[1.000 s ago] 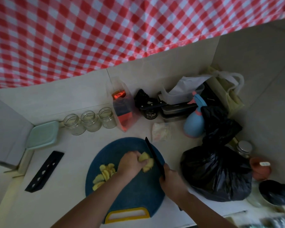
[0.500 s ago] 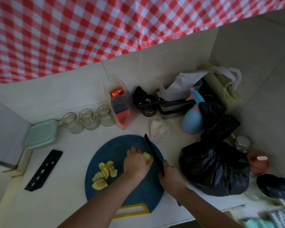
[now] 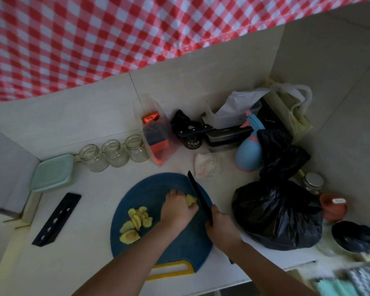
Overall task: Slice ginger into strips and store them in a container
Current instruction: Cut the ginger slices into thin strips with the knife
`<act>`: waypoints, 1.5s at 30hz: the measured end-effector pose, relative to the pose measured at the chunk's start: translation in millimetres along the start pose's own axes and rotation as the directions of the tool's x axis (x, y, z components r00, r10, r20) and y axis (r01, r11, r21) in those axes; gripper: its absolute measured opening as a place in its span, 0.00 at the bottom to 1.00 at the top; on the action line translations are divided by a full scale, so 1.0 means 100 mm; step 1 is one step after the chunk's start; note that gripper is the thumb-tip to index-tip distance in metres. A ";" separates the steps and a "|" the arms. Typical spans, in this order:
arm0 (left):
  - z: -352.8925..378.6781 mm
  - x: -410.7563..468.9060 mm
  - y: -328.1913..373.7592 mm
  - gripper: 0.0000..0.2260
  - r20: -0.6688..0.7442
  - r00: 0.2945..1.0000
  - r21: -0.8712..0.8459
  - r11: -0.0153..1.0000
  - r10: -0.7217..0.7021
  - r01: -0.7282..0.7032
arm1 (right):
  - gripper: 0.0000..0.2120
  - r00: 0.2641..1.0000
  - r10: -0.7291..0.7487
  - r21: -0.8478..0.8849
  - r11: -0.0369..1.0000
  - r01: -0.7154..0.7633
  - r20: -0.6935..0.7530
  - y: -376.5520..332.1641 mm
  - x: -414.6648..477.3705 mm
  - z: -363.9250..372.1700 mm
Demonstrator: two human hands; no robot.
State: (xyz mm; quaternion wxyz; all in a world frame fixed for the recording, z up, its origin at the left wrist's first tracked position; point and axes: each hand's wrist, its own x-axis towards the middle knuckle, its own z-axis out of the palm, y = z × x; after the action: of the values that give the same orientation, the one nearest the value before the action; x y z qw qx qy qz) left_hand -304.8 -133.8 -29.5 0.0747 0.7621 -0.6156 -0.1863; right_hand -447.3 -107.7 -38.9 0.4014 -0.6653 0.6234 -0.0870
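Slicing is under way, I judge: my left hand (image 3: 177, 210) pins the ginger piece (image 3: 191, 200) at the cutting board's (image 3: 150, 189) right edge, my right hand (image 3: 220, 227) grips the knife (image 3: 199, 195) beside it, and next I need a steady downward cut

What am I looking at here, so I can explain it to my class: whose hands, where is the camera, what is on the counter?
No machine here: a person works with bare hands, and the one camera sits on their head, looking down. The left hand grips a ginger piece on the round blue cutting board. The right hand holds a black knife, its blade right beside the ginger. Cut ginger slices lie piled on the board's left. Behind stand three glass jars and a mint-lidded container; a black strip with holes lies left, a black bag right.
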 end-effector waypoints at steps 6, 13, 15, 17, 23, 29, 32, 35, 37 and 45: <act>-0.07 0.01 -0.13 0.17 0.089 0.996 -0.173 0.985 0.001 0.014 | 0.15 1.000 0.007 -0.011 1.000 -0.007 -0.007 -0.02 -0.02 0.00; -0.01 0.02 -0.18 0.17 0.074 0.997 -0.199 0.980 0.000 0.015 | 0.15 1.000 0.005 -0.011 1.000 -0.005 -0.008 -0.02 -0.02 0.00; 0.00 0.01 -0.18 0.18 0.076 0.997 -0.195 0.981 -0.004 0.018 | 0.15 1.000 0.003 -0.012 1.000 -0.003 -0.004 -0.02 -0.02 0.00; 0.00 0.01 -0.17 0.18 0.083 0.997 -0.195 0.981 -0.002 0.019 | 0.14 1.000 0.005 -0.020 1.000 -0.005 -0.002 -0.02 -0.02 0.01; 0.05 -0.02 -0.11 0.17 0.043 0.999 -0.188 0.982 0.026 -0.017 | 0.13 1.000 -0.008 -0.042 0.999 0.009 0.007 -0.03 -0.02 0.00; 0.09 -0.08 -0.13 0.20 -0.006 0.999 -0.235 0.972 0.031 -0.032 | 0.16 0.994 -0.062 -0.100 0.993 0.070 0.088 -0.08 -0.03 0.00; 0.09 -0.14 -0.23 0.16 -0.045 0.997 -0.221 0.972 0.069 -0.077 | 0.18 0.988 -0.087 -0.093 0.991 0.098 0.124 -0.08 -0.07 0.00; 0.11 -0.19 -0.38 0.17 -0.083 0.990 -0.216 0.968 0.114 -0.130 | 0.18 0.981 -0.114 -0.094 0.987 0.130 0.158 -0.12 -0.12 0.04; 0.13 -0.24 -0.44 0.16 -0.109 0.985 -0.222 0.962 0.137 -0.158 | 0.20 0.979 -0.114 -0.114 0.984 0.134 0.167 -0.15 -0.14 0.09; 0.20 -0.39 -0.40 0.10 -0.209 0.968 -0.276 0.942 0.135 -0.191 | 0.20 0.975 -0.138 -0.248 0.952 0.178 0.172 -0.18 -0.20 0.18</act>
State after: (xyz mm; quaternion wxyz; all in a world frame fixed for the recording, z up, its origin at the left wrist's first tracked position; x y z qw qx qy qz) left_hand -282.7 -85.1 -53.8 0.2600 0.7028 -0.6325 -0.1962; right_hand -426.2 -84.1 -31.8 0.3480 -0.7652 0.5415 0.0154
